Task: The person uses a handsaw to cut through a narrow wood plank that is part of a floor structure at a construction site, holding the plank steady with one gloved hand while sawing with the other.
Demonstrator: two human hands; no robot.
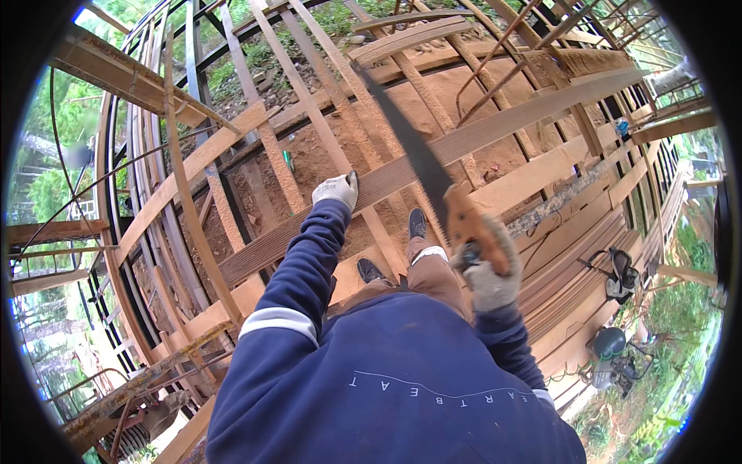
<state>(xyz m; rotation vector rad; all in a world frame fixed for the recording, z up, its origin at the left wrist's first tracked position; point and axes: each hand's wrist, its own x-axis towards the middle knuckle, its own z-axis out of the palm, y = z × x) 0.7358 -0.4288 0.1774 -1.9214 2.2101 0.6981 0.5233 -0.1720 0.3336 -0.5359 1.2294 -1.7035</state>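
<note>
My right hand (492, 271), in a grey work glove, grips the wooden handle of a hand saw (417, 155). Its dark blade points up and away over the timber frame. My left hand (337, 189), in a pale glove, presses flat on a long grooved plank (479, 135) that runs diagonally across the frame. The saw blade crosses above that plank just right of my left hand. My two shoes (416, 223) stand on boards below.
Wooden joists and metal bars (193, 155) form an open floor frame above bare brown earth (325, 155). Stacked planks (587, 255) lie at right. A round power tool (608, 344) and a dark bag (621, 272) rest near the right edge.
</note>
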